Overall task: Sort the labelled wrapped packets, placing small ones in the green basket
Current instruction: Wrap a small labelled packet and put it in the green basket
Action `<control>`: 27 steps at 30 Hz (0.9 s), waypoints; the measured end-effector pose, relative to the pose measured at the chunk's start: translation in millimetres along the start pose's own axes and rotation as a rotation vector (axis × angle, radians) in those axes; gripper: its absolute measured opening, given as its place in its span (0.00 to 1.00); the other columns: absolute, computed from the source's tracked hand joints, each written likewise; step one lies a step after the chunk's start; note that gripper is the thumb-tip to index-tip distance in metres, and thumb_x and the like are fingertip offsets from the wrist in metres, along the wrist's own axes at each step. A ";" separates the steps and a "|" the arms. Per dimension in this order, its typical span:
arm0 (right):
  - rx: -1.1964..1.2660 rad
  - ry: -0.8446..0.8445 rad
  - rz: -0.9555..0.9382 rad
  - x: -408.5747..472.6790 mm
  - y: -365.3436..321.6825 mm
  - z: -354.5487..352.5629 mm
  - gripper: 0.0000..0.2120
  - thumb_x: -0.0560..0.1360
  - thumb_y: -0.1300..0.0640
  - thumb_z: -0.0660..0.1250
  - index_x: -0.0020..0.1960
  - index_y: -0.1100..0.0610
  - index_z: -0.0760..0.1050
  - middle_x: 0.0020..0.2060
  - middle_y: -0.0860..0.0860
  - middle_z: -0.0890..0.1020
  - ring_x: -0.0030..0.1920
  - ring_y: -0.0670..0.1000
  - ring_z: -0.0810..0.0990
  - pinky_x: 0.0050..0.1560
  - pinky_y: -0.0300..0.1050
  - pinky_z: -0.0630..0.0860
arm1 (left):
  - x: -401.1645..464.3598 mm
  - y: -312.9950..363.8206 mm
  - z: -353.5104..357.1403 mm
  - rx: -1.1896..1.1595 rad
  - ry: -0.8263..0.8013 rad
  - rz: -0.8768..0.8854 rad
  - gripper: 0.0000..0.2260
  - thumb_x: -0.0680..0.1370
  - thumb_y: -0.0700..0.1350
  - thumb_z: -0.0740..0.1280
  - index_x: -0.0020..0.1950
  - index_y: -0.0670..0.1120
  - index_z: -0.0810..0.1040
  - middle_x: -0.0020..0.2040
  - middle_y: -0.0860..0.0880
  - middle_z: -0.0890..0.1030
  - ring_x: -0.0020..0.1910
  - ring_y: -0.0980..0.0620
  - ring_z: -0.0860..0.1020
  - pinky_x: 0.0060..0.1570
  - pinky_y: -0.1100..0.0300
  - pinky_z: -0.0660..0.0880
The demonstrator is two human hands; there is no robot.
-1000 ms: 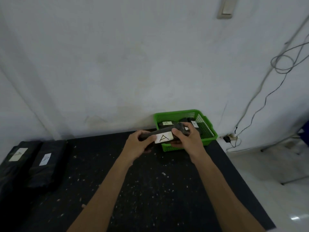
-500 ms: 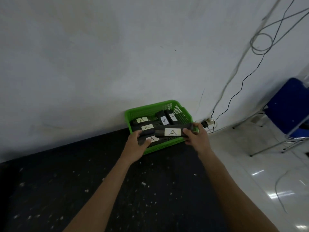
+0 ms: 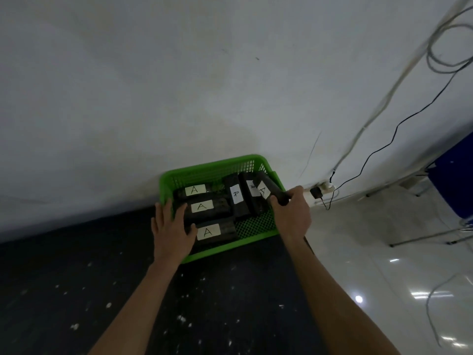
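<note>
The right hand [image 3: 291,213] grips the near end of a small black packet [image 3: 268,187], whose long axis runs away from the fingers over the right side of the green basket [image 3: 204,170], beside two packets lying parallel. The left hand [image 3: 171,226], fingers straight, rests on the basket's left rim and packets.

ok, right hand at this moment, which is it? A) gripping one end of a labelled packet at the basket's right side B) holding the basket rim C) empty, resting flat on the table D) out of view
A: the right hand curls round the end of a labelled packet tilted over the right side of the green basket.
</note>
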State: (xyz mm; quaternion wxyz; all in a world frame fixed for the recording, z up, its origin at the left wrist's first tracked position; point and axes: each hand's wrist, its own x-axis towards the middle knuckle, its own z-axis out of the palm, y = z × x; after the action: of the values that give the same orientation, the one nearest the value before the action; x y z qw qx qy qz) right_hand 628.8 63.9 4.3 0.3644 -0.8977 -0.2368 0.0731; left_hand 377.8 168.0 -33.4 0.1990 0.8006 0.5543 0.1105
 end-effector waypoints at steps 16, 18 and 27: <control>-0.515 0.053 -0.338 9.7 15.0 30.5 0.15 0.78 0.45 0.69 0.56 0.56 0.78 0.46 0.54 0.81 0.43 0.57 0.81 0.39 0.46 0.67 | -7.9 -19.1 12.5 -0.035 0.003 0.033 0.24 0.80 0.47 0.65 0.76 0.50 0.67 0.82 0.46 0.53 0.81 0.40 0.46 0.78 0.38 0.52; -0.555 0.040 -0.357 10.9 12.2 32.7 0.15 0.78 0.47 0.69 0.57 0.56 0.78 0.47 0.55 0.81 0.43 0.57 0.81 0.38 0.47 0.67 | -8.6 -20.1 12.7 -0.045 0.004 0.029 0.23 0.80 0.47 0.65 0.76 0.50 0.68 0.82 0.46 0.54 0.81 0.39 0.47 0.78 0.38 0.53; -0.713 -0.061 -0.433 17.0 8.2 34.2 0.14 0.82 0.48 0.62 0.48 0.56 0.82 0.48 0.54 0.82 0.45 0.56 0.81 0.45 0.49 0.72 | -10.4 -20.6 12.6 -0.036 0.031 0.031 0.21 0.80 0.47 0.65 0.73 0.49 0.71 0.80 0.46 0.57 0.81 0.38 0.49 0.77 0.36 0.52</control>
State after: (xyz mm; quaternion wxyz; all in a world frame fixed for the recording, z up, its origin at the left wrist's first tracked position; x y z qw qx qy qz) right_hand 636.4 88.1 -25.3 0.0305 -0.8946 -0.4409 -0.0654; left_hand 361.7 162.2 -53.3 0.2030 0.8034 0.5430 0.1361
